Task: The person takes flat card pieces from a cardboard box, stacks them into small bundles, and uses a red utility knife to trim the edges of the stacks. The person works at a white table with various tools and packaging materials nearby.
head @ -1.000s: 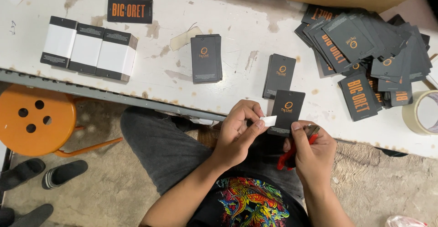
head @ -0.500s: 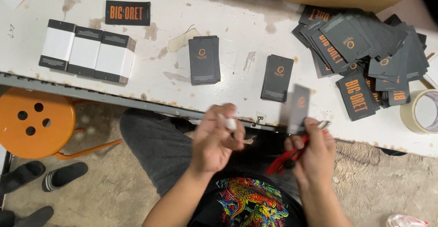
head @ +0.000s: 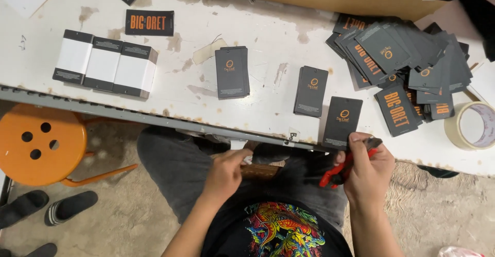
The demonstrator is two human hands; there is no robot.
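gripping a red tool (head: 340, 172), the right hand (head: 367, 170) touches a dark tag (head: 342, 122); left hand (head: 225, 172) pinches something small.

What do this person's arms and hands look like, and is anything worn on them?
Both forearms are bare: no sleeves reach them, and no gloves, watch or rings can be made out on the left hand or the right hand. The person wears a black T-shirt with a bright multicoloured print and dark grey trousers.

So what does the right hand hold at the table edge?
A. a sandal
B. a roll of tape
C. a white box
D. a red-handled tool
D: the right hand grips a red-handled tool, beside a dark tag at the table edge.
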